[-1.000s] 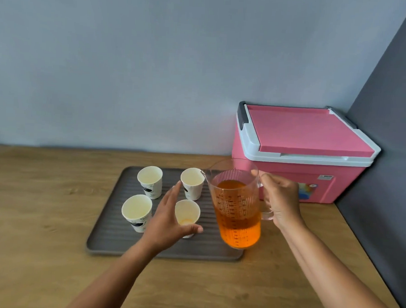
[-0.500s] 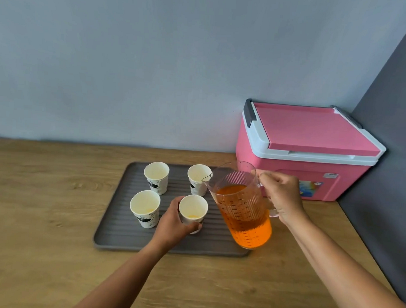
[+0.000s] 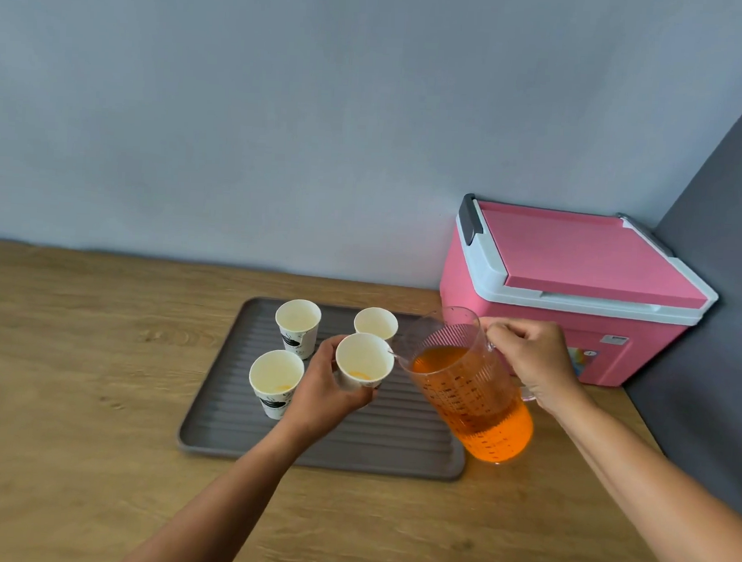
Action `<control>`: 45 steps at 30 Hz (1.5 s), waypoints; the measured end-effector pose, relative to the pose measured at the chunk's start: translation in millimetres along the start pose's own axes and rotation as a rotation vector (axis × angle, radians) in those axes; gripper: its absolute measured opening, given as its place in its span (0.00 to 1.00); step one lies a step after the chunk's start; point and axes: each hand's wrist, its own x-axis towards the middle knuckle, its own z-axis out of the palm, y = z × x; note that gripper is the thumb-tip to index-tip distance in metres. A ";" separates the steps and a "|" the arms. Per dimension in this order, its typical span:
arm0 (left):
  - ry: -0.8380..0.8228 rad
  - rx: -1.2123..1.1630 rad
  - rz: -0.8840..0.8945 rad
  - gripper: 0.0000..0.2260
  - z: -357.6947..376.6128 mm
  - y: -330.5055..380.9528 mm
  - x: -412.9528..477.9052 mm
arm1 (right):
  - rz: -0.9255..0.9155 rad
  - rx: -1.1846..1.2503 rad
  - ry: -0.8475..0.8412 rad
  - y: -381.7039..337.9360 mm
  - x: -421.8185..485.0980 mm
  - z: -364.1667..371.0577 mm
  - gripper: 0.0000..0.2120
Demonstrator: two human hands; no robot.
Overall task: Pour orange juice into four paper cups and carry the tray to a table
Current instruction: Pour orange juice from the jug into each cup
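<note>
Lifted off the grey ribbed tray since a moment ago, a white paper cup with a little orange juice sits in the curled left hand. Three more cups remain on the tray. Right hand grips the handle of a clear plastic jug, tilted left, half full of juice, spout at the cup's rim.

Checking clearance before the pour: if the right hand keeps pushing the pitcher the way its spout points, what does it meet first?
Most likely the held paper cup in the left hand: the spout of the pitcher, gripped by the right hand, points left at its rim, nearly touching. Depth is uncertain from this one view.
</note>
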 end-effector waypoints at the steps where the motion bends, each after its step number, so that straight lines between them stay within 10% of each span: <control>1: 0.000 0.006 0.001 0.32 -1.0 0.7 -0.8 | -0.003 -0.002 -0.010 0.4 0.5 -0.4 0.17; 45: -0.057 0.065 -0.028 0.32 5.9 -13.8 -3.7 | -0.127 -0.289 -0.218 4.7 14.5 2.8 0.11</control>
